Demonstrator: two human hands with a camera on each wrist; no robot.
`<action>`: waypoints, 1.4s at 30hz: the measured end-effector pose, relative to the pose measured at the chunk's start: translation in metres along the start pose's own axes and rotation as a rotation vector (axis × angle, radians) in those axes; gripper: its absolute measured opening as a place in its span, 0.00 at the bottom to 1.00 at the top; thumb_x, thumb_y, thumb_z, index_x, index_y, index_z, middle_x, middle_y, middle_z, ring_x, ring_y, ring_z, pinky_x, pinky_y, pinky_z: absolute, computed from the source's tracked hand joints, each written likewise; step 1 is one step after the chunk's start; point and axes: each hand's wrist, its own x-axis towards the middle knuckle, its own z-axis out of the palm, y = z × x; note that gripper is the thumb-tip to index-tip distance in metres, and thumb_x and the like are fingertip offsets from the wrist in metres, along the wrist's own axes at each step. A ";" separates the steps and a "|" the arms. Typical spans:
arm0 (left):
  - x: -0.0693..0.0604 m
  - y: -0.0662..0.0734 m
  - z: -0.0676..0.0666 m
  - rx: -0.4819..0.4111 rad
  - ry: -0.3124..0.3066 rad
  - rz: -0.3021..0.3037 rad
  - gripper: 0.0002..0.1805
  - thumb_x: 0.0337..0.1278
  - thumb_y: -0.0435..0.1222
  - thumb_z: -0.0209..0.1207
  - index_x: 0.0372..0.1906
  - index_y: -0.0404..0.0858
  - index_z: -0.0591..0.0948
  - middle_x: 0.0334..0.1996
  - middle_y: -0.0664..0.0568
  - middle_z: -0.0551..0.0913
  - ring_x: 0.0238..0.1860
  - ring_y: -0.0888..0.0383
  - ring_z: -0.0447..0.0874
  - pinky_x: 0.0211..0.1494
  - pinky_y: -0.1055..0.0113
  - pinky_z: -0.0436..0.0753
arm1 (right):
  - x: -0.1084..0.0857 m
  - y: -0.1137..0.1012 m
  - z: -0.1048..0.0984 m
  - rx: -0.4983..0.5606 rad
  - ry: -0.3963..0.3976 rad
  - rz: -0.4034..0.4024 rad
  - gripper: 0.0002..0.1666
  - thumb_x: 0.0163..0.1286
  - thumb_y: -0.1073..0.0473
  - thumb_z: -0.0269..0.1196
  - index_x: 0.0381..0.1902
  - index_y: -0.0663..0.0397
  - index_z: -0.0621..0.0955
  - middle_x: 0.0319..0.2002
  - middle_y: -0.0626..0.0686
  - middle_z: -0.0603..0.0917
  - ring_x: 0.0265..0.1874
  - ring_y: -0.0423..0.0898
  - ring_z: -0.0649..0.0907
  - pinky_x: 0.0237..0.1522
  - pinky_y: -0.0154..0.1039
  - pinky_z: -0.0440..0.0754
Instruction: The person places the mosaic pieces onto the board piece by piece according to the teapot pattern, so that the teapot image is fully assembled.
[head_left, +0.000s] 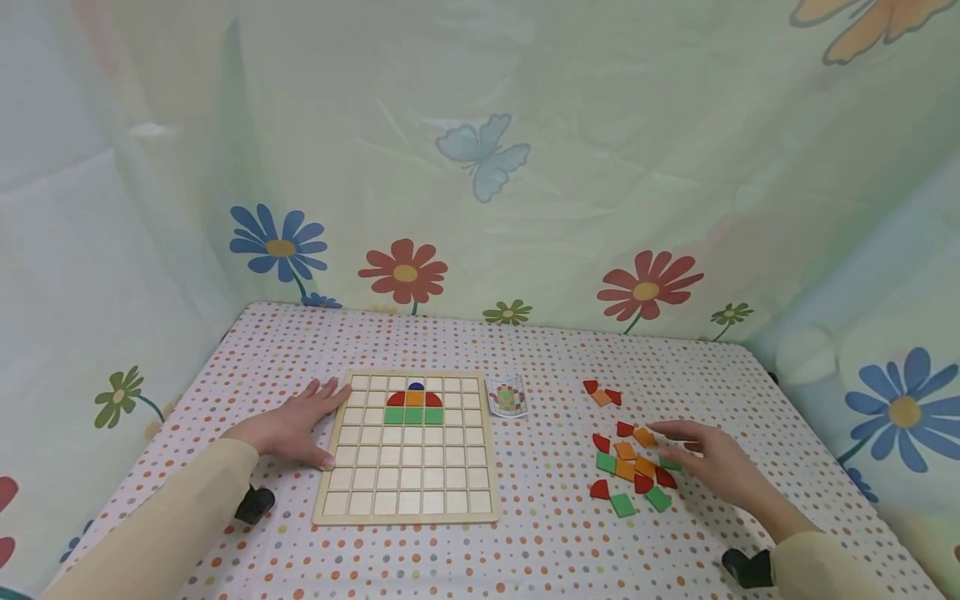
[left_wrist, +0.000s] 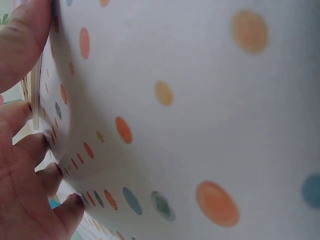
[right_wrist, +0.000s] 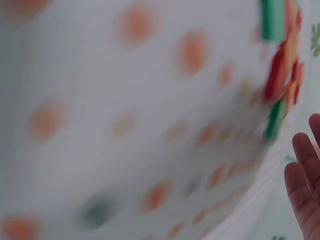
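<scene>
A wooden grid board [head_left: 411,503] lies on the table, holding a blue rounded piece [head_left: 416,387], an orange square [head_left: 414,399], two red quarter-circles and a row of green squares [head_left: 414,415]. At its left edge rests my left hand [head_left: 292,425], fingers spread, thumb [left_wrist: 22,42] and fingertips against the board's side and the cloth. My right hand [head_left: 712,462] hovers over the right side of a loose pile, its fingers extended and loosely bent. Its index fingertip is close to an orange piece [head_left: 643,437]; whether they touch I cannot tell. Nothing shows in its fingers [right_wrist: 301,187] in the right wrist view.
A small pattern card [head_left: 507,397] lies against the board's right edge. Loose green squares [head_left: 622,505], red quarter-circles [head_left: 600,489] and orange squares [head_left: 625,451] lie scattered at right, with a small group [head_left: 602,397] behind. A flowered curtain [head_left: 517,250] stands behind the dotted table.
</scene>
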 end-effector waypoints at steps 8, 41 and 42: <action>-0.001 0.001 -0.001 -0.013 -0.001 -0.007 0.62 0.44 0.43 0.79 0.81 0.34 0.55 0.81 0.30 0.46 0.80 0.27 0.38 0.77 0.27 0.50 | -0.008 0.024 -0.002 -0.003 -0.029 0.061 0.27 0.70 0.59 0.68 0.63 0.67 0.79 0.60 0.70 0.81 0.56 0.67 0.83 0.53 0.60 0.85; 0.000 0.001 -0.001 -0.024 0.005 -0.011 0.63 0.41 0.43 0.80 0.81 0.35 0.55 0.81 0.30 0.46 0.81 0.27 0.38 0.78 0.28 0.50 | 0.007 0.034 0.000 -0.119 -0.056 0.179 0.20 0.65 0.58 0.72 0.50 0.66 0.85 0.51 0.69 0.83 0.51 0.66 0.82 0.52 0.63 0.81; 0.001 0.001 -0.001 -0.023 0.005 -0.011 0.63 0.41 0.43 0.80 0.81 0.35 0.55 0.81 0.30 0.46 0.81 0.27 0.38 0.78 0.28 0.50 | 0.007 0.033 0.000 -0.114 -0.054 0.179 0.20 0.65 0.57 0.72 0.50 0.66 0.84 0.51 0.69 0.83 0.51 0.67 0.82 0.53 0.64 0.81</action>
